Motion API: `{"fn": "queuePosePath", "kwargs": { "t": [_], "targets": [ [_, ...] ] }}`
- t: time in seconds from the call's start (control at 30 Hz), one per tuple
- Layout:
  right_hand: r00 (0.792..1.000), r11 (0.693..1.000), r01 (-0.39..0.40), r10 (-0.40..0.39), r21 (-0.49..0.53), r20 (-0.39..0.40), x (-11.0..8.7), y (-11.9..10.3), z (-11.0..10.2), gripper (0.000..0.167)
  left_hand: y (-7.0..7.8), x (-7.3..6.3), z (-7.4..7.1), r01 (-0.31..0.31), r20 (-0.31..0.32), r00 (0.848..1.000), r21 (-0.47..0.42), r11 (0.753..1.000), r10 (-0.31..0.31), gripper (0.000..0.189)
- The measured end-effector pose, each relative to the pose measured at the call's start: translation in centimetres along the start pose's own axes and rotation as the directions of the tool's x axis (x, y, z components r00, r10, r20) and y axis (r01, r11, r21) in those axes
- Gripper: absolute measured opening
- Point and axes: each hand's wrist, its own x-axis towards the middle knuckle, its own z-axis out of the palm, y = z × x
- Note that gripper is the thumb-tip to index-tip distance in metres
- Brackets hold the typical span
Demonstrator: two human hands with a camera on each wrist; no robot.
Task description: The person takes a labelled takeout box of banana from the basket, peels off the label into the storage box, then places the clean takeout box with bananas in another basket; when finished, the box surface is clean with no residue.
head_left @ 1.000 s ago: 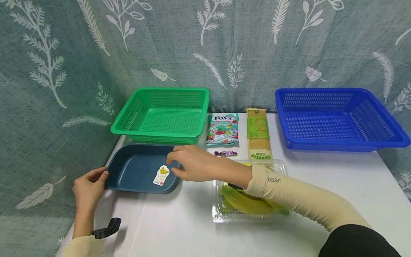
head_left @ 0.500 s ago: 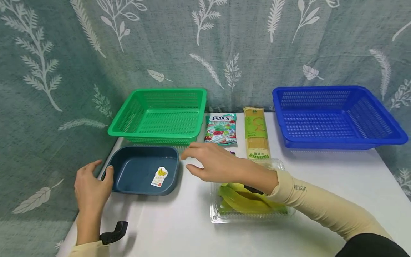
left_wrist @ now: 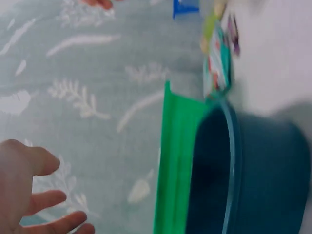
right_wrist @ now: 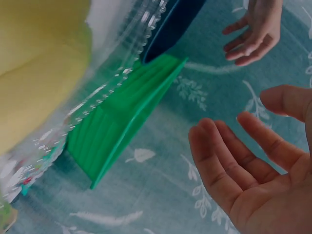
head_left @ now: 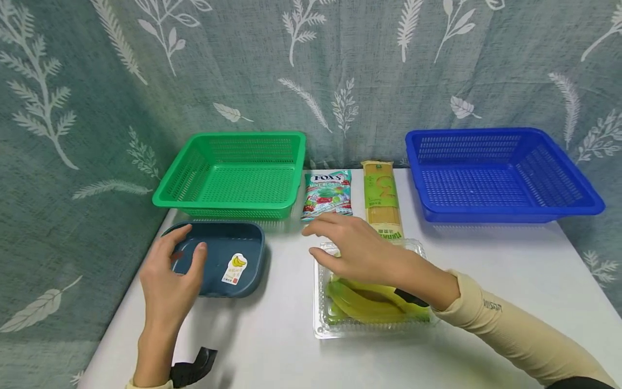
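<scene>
My left hand (head_left: 170, 275) hovers over the near left part of a dark blue basin (head_left: 214, 254), fingers and thumb spread with nothing between them. A banana sticker (head_left: 235, 269) lies inside the basin. My right hand (head_left: 352, 246) is above the back left part of a clear plastic box (head_left: 318, 319) that holds bananas (head_left: 364, 302). Its fingers are loosely bent and hold nothing, as the right wrist view also shows of the hand (right_wrist: 248, 175). The right forearm covers part of the box.
Behind the basin stands a green basket (head_left: 233, 208); a blue basket (head_left: 505, 213) is at the back right. Between them lie a candy bag (head_left: 328, 194) and a noodle pack (head_left: 381, 197). A patterned curtain (head_left: 262, 65) closes off the back and left.
My left hand has let go of the basin's left rim and moved right, over the basin. My right hand has drawn away from the basin's right side toward the clear box.
</scene>
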Motion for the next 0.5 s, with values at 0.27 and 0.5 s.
{"fn": "queuePosePath", "kwargs": {
  "t": [0.27,0.5],
  "targets": [
    [0.997,0.998,-0.067,0.067,-0.018,-0.039,-3.1,0.6,-0.5,0.030,2.7,-1.1,1.9,-0.119,0.101,0.985,-0.163,0.980,0.136,0.045],
    [0.987,0.990,-0.127,0.121,-0.052,-0.108,-6.2,1.7,-1.3,0.039,4.3,-2.6,3.9,-0.078,0.255,0.958,-0.220,0.972,0.134,0.049]
  ]
}}
